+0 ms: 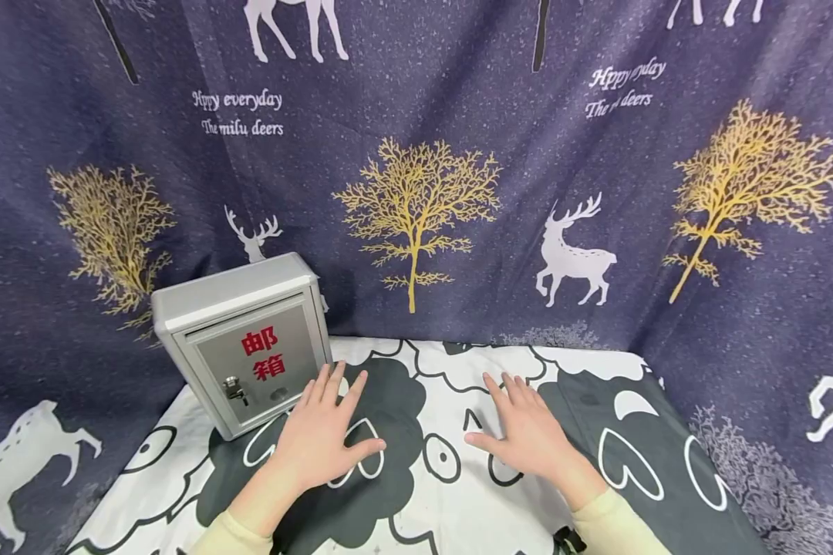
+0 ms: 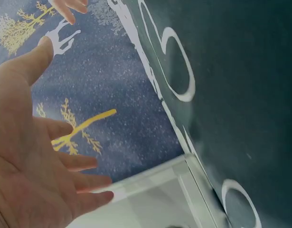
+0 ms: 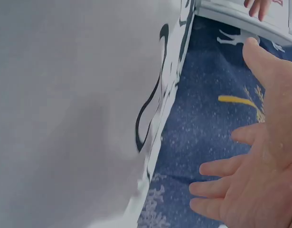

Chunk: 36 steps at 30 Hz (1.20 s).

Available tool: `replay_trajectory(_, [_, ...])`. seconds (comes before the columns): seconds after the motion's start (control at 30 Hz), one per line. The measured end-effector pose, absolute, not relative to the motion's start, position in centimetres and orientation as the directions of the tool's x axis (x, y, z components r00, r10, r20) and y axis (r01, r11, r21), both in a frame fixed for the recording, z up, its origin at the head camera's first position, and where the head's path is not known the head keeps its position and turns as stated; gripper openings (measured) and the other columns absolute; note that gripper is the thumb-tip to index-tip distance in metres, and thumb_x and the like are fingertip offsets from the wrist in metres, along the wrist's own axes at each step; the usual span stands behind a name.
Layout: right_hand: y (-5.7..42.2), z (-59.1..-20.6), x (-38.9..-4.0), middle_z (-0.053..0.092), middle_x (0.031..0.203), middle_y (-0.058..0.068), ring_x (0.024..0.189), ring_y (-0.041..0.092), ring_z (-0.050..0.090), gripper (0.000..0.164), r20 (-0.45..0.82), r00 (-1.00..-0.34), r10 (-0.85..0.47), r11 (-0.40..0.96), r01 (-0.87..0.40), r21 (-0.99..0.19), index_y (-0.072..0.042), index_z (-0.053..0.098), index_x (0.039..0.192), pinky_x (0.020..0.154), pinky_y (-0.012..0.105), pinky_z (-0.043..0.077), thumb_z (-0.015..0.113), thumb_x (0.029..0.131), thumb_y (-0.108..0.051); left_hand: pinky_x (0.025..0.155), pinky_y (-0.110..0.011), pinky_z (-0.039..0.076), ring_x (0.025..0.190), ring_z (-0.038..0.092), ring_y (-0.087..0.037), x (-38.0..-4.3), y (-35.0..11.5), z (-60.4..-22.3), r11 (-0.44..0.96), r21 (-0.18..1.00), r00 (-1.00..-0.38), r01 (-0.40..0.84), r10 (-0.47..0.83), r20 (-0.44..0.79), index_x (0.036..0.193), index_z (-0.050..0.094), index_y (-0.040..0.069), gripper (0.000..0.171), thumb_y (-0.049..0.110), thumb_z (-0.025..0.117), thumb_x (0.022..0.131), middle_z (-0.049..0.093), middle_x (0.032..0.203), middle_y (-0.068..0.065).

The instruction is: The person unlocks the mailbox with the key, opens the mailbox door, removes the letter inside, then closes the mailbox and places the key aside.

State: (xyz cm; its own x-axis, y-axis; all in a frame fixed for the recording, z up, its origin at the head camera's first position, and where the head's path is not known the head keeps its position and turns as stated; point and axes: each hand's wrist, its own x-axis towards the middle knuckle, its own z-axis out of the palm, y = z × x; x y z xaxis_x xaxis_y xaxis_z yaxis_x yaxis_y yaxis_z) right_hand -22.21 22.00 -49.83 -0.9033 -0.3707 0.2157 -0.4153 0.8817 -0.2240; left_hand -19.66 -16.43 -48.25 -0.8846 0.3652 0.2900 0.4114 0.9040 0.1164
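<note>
A silver metal mailbox (image 1: pixel 201 304) with red characters on its door stands at the left, and a small key (image 1: pixel 234 388) sits in the lock of that door. My left hand (image 1: pixel 322 439) is held over the cloth just right of the mailbox, fingers spread and holding nothing. In the head view its fingertips overlap the mailbox's lower right corner. To the right, my right hand (image 1: pixel 527 432) hovers palm down with straight fingers, also bare. The left wrist view shows the mailbox edge (image 2: pixel 186 185) beyond the fingertips; the right wrist view catches its frame (image 3: pixel 240 19) at the top.
A black-and-white cartoon-print cloth (image 1: pixel 451 493) covers the table. Behind it hangs a dark blue curtain (image 1: pixel 444 100) printed with deer and golden trees, close behind the mailbox. Light yellow sleeves (image 1: pixel 614 528) cover my forearms.
</note>
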Motion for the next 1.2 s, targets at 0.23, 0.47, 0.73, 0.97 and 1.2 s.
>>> replay_trajectory(0.23, [19.7, -49.1, -23.2, 0.044, 0.168, 0.033, 0.157, 0.056, 0.040, 0.107, 0.210, -0.884, -0.417, 0.839, -0.463, -0.285, -0.011, 0.033, 0.177, 0.125, 0.069, 0.037, 0.066, 0.099, -0.078, 0.119, -0.067, 0.046, 0.161, 0.037, -0.049, -18.6, -18.4, -48.4, 0.891, 0.148, -0.855, 0.429, 0.348, 0.384, 0.173, 0.043, 0.014, 0.109, 0.077, 0.078, 0.091, 0.034, 0.177, -0.026])
replay_trajectory(0.47, [17.1, -48.1, -24.1, 0.045, 0.168, 0.032, 0.156, 0.052, 0.043, 0.110, 0.229, -0.852, -0.471, 0.803, -0.521, -0.290, -0.009, 0.030, 0.177, 0.125, 0.067, 0.038, 0.071, 0.099, -0.074, 0.102, -0.065, 0.058, 0.138, 0.062, -0.044, -17.5, -20.5, -48.3, 0.901, 0.166, -0.834, 0.401, 0.284, 0.473, 0.165, 0.055, 0.014, 0.095, 0.071, 0.080, 0.093, 0.056, 0.160, -0.020])
replay_trajectory(0.73, [14.2, -47.6, -25.1, 0.043, 0.171, 0.029, 0.159, 0.048, 0.041, 0.110, 0.206, -0.830, -0.519, 0.777, -0.558, -0.291, -0.011, 0.026, 0.178, 0.128, 0.063, 0.036, 0.067, 0.100, -0.076, 0.088, -0.063, 0.061, 0.124, 0.068, -0.043, -16.6, -22.9, -48.5, 0.906, 0.162, -0.792, 0.391, 0.242, 0.561, 0.161, 0.058, 0.009, 0.094, 0.064, 0.087, 0.090, 0.062, 0.150, -0.019])
replay_trajectory(0.97, [11.8, -47.8, -26.4, 0.044, 0.172, 0.022, 0.159, 0.042, 0.043, 0.111, 0.192, -0.827, -0.529, 0.752, -0.561, -0.345, -0.015, 0.025, 0.179, 0.129, 0.059, 0.037, 0.064, 0.099, -0.080, 0.078, -0.064, 0.061, 0.121, 0.069, -0.043, -15.8, -24.5, -48.8, 0.914, 0.171, -0.790, 0.368, 0.210, 0.576, 0.158, 0.061, 0.008, 0.090, 0.060, 0.089, 0.089, 0.063, 0.148, -0.018])
replay_trajectory(1.2, [9.4, -47.4, -27.1, 0.045, 0.173, 0.020, 0.159, 0.040, 0.043, 0.110, 0.186, -0.808, -0.559, 0.738, -0.587, -0.331, -0.014, 0.025, 0.179, 0.129, 0.055, 0.038, 0.067, 0.099, -0.078, 0.074, -0.063, 0.062, 0.123, 0.068, -0.042, -15.2, -26.6, -49.0, 0.916, 0.178, -0.767, 0.360, 0.182, 0.615, 0.151, 0.066, 0.007, 0.082, 0.052, 0.092, 0.087, 0.065, 0.145, -0.016])
